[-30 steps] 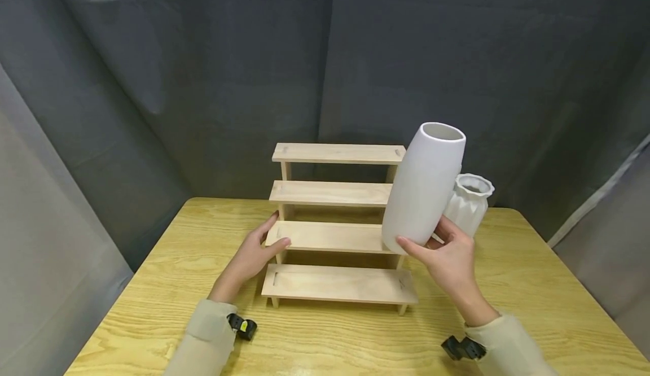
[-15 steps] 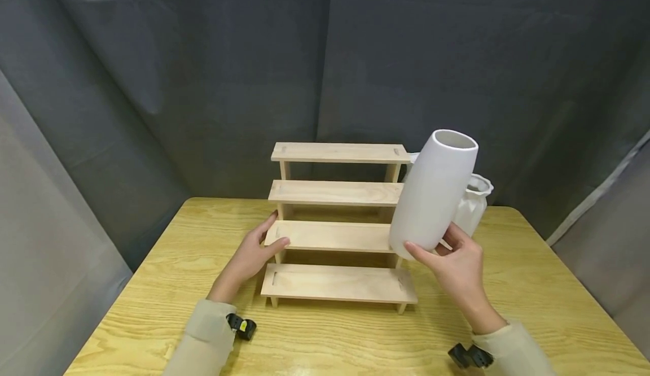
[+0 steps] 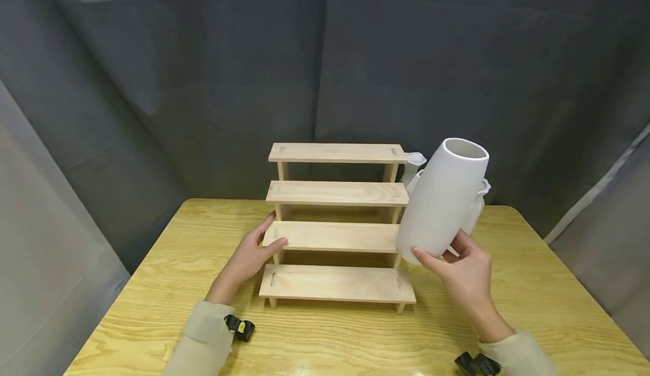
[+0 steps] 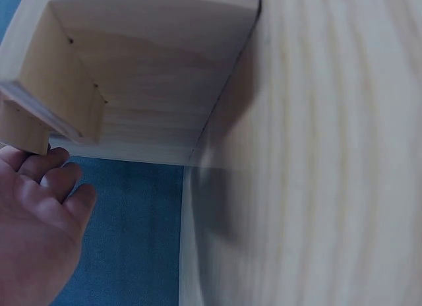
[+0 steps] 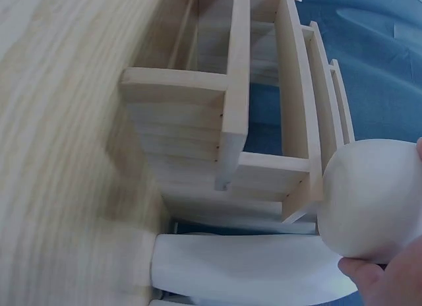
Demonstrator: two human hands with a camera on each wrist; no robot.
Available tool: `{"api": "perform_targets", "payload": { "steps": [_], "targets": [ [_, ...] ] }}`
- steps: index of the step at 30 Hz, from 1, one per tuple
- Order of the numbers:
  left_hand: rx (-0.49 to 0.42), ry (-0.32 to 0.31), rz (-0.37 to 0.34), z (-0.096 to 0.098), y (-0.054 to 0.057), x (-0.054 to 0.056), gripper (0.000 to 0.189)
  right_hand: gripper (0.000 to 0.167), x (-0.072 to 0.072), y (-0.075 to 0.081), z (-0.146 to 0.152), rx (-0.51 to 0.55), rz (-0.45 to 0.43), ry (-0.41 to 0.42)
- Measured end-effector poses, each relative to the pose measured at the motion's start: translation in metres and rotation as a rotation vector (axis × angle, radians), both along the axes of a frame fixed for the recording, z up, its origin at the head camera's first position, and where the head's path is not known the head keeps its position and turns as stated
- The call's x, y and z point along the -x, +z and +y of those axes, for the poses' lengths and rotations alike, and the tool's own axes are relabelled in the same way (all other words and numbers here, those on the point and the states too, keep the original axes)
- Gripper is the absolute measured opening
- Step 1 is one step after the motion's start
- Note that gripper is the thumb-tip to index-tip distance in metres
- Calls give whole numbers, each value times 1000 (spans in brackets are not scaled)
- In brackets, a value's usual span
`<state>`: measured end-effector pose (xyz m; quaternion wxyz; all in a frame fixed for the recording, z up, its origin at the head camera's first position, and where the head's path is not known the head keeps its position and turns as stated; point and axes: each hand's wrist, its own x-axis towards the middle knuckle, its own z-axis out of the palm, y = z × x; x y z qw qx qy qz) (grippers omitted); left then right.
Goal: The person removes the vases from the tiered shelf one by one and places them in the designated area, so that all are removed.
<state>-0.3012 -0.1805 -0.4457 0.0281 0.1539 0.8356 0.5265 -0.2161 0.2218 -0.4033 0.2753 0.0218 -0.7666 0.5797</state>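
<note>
A light wooden tiered display shelf (image 3: 332, 283) stands mid-table. At its left side, my left hand (image 3: 249, 257) grips the second tier from the bottom, thumb on top and fingers behind the end. The left wrist view shows that hand's curled fingers (image 4: 59, 174) against the wood. My right hand (image 3: 467, 271) holds a tall smooth white vase (image 3: 444, 201) low near its base. The vase leans to the right, mouth up, beside the shelf's right end. Its rounded bottom (image 5: 372, 200) fills the right of the right wrist view.
Behind the held vase, partly hidden, are a white vase with a wavy rim (image 3: 477, 209) and one with a flared mouth (image 3: 414, 162). Another white vase body (image 5: 244, 270) appears low in the right wrist view. A dark curtain (image 3: 228, 82) hangs behind the wooden table (image 3: 325, 342).
My right hand has carried the tall vase to the right and slightly down, away from the shelf. More of the flared vase behind now shows. The left hand stays on the shelf.
</note>
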Motion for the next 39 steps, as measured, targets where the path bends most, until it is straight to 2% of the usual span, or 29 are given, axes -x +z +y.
{"api": "perform_targets", "payload": {
  "steps": [3, 9, 20, 27, 35, 39],
  "targets": [
    [5, 15, 3, -4, -13, 9, 84, 66, -1, -4, 3, 4, -6, -1],
    [9, 12, 4, -3, -9, 8, 82, 64, -4, -6, 6, 33, -7, -11],
    [6, 1, 38, -3, -10, 7, 85, 64, -9, -5, 16, 70, -4, -17],
    [-4, 4, 38, -3, -10, 7, 86, 63, -11, -5, 18, 18, -15, -70],
    [1, -1, 27, -4, -10, 8, 83, 65, -12, -9, 26, 5, -31, -76],
    [2, -1, 2, -3, -5, 5, 82, 62, -12, -12, 28, 14, -31, -81]
  ]
}}
